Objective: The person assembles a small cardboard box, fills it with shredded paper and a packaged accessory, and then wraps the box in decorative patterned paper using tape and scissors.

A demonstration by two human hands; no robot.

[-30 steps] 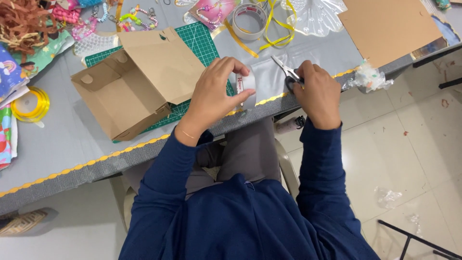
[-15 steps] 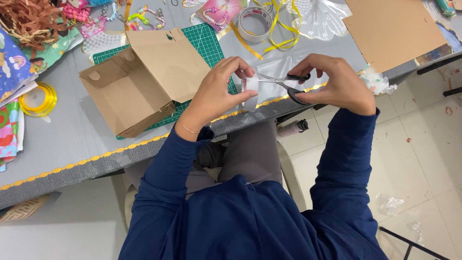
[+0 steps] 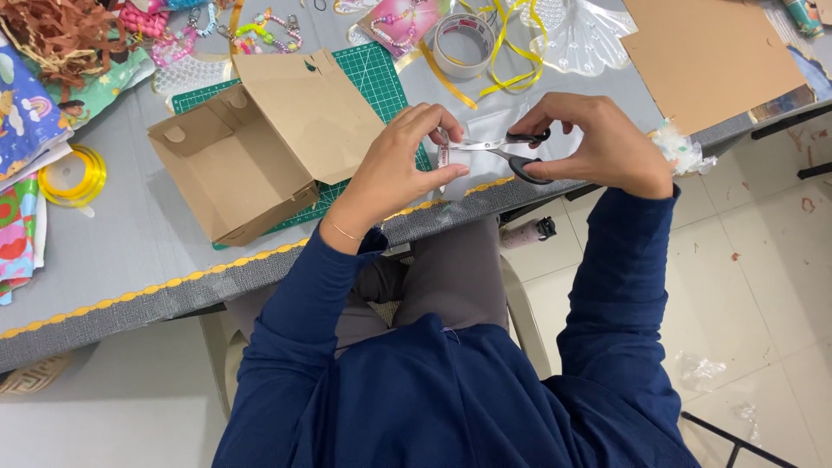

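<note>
Scissors (image 3: 498, 149) now closed in on tape (image 3: 445, 154), gripped by right hand (image 3: 598, 143), left hand (image 3: 400, 160) pinching tape over table (image 3: 113, 251) edge, open box (image 3: 247, 156) beside, green mat (image 3: 368, 74) behind.

tape roll (image 3: 447, 158) mostly hidden behind left hand (image 3: 400, 165) fingers; scissors (image 3: 507, 152) handles buried in right hand (image 3: 598, 143); blade tips can't be made out; shredded brown paper (image 3: 48, 30) and cardboard sheet (image 3: 706, 52) cut off by top edge

Grey table (image 3: 130, 251) w/ cutting mat (image 3: 368, 69), cardboard box (image 3: 234, 173), tape roll (image 3: 464, 43).
</note>
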